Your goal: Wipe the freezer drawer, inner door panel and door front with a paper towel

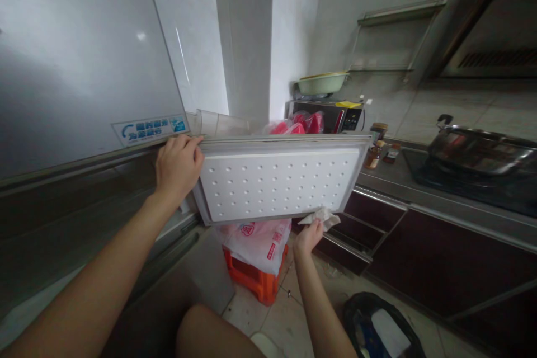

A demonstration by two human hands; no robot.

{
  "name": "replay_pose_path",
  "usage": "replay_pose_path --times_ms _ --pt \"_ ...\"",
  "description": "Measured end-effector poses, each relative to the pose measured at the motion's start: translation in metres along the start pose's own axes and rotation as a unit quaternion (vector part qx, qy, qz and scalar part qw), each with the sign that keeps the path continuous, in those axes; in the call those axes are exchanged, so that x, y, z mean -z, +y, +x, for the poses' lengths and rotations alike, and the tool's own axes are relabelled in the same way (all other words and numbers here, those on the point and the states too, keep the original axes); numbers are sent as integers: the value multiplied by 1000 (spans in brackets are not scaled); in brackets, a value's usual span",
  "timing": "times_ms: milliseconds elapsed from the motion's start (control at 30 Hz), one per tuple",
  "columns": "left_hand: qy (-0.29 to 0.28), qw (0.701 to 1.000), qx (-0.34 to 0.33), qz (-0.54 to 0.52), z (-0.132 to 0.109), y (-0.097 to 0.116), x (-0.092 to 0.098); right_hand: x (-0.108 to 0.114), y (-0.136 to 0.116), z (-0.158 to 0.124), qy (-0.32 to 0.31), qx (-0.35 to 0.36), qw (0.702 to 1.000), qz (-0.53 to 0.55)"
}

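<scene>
A fridge door point(277, 184) stands swung out in front of me, its white dimpled inner panel facing me, framed by a grey seal. My left hand point(178, 162) grips the door's top edge at the hinge side, fingers curled over it. Down at the bottom edge, towards the right corner, my right hand point(309, 236) pinches a crumpled white cloth or tissue point(322, 217) against the door's rim. Above and left is the closed upper fridge door point(84, 56) with a blue-lettered sticker point(151, 130). The fridge's inside is dark and mostly hidden by my left arm.
Behind the door stand a microwave point(352, 118) with a green basin point(322, 84) on top and red bagged items point(300, 123). An orange stool point(255, 279) bears a plastic bag point(264, 243). On the right are bottles point(375, 155), a steel pot point(482, 148) and, below, a bin point(381, 327).
</scene>
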State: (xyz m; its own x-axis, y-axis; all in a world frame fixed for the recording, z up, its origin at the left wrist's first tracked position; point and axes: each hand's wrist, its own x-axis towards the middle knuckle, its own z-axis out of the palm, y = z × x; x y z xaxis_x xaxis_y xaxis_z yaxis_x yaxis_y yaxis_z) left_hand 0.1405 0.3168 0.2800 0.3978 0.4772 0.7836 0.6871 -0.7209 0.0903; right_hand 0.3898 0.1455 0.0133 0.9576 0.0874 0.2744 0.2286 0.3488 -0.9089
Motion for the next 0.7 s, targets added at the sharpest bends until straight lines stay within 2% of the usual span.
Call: replay_pose_path --times_ms 133,233,533,700 --pt "2 1000 0 -1 -1 0 -1 18 0 25 112 -31 993 36" --pt "4 1000 -2 9 -1 0 0 36 0 39 156 -52 984 69" --pt "6 998 -10 55 -1 4 4 111 -3 54 205 -125 958 157" --pt "1 998 -4 67 -2 6 4 133 -8 59 192 -153 955 167"
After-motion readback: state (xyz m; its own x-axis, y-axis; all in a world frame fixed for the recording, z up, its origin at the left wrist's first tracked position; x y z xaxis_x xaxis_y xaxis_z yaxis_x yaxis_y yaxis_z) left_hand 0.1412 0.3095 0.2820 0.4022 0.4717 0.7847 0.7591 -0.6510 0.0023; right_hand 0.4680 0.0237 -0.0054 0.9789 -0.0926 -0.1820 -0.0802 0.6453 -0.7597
